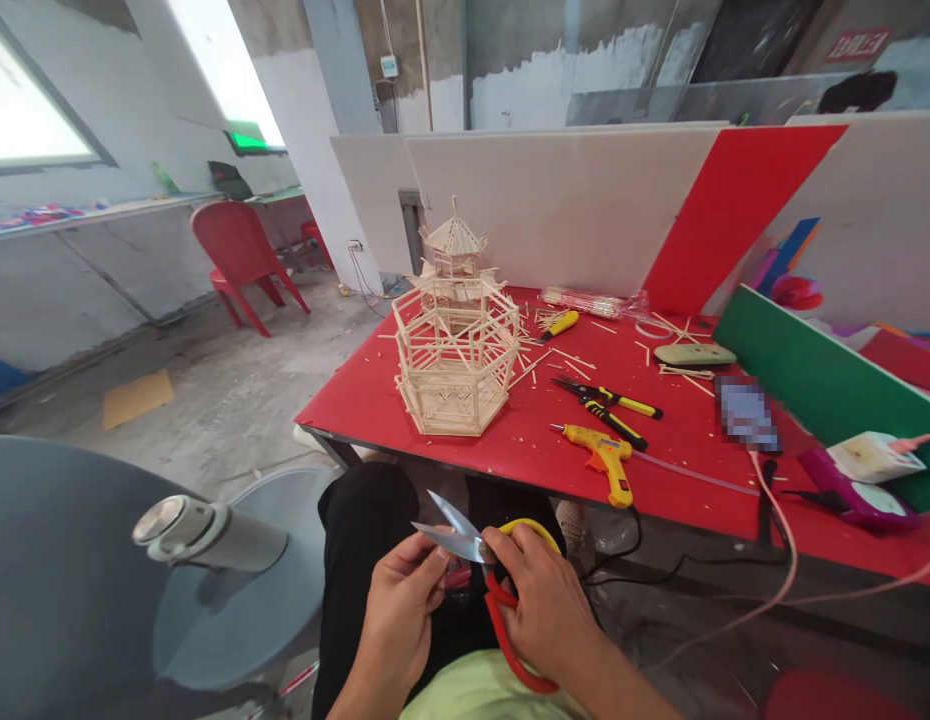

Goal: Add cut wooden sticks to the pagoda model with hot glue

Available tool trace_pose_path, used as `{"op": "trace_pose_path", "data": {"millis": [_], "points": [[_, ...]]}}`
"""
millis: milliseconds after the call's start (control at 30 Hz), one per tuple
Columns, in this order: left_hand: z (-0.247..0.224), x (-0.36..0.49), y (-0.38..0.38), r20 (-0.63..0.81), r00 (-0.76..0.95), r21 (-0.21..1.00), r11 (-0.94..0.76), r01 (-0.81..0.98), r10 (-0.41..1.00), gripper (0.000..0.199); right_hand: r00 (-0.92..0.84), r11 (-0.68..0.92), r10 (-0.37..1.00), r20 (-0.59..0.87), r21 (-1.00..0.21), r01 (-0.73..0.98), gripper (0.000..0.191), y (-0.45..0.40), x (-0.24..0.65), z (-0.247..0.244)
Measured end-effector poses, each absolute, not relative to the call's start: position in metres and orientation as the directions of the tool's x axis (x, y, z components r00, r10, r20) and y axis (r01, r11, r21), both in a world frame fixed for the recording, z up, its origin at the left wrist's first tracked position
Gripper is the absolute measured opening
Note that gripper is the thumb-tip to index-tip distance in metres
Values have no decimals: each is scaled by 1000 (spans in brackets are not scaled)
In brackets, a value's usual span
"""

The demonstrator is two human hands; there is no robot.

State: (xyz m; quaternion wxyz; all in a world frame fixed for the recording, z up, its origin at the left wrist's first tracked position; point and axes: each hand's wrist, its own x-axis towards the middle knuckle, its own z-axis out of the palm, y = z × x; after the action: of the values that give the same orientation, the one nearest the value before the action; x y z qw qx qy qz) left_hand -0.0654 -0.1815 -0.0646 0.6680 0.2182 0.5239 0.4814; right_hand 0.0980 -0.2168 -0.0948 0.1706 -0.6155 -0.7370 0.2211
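Note:
Over my lap, my right hand (540, 600) is closed on a pair of scissors (457, 540) with red and yellow handles, whose blades are parted and point left. My left hand (405, 600) is pinched just beside the lower blade tip; what its fingers hold, if anything, is too small to make out. Beyond them, on the red table (352, 400), an open eight-sided frame of thin wooden sticks (457, 370) stands in front of a small stick tower with a pointed roof (455, 240).
A yellow glue gun (600, 455), black-yellow pliers (611, 405), a yellow-handled tool (561, 325) and loose sticks lie right of the frame. A green board (825, 390) and purple device (855, 490) are farther right. A bottle (217, 535) stands on a grey stool (285, 600) at left.

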Motion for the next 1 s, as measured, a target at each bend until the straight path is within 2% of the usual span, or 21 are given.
{"op": "trace_pose_path", "data": {"millis": [200,400,567,800,900,1000], "points": [[-63,-66,-179,-507,-7,792,462,-399,862,47,-200,176,980,0,-469,865,61,-214,102,-97],[-61,-62,-173,-512,-18,777,454,-436,859,45,-200,164,980,1,-574,802,58,-211,103,-98],[-61,-61,-170,-507,-30,775,440,-453,861,51,-200,212,976,83,-551,807,62,-208,105,-96],[-58,-60,-169,-486,-24,789,427,-441,874,49,-194,210,976,97,-646,734,64,-210,102,-96],[-55,-60,-167,-488,-38,807,434,-402,872,48,-94,191,979,180,-663,724,53,-198,121,-90],[-53,-61,-159,-476,-69,833,424,-356,877,48,188,-5,951,247,-592,806,42,-165,175,-75]]}}
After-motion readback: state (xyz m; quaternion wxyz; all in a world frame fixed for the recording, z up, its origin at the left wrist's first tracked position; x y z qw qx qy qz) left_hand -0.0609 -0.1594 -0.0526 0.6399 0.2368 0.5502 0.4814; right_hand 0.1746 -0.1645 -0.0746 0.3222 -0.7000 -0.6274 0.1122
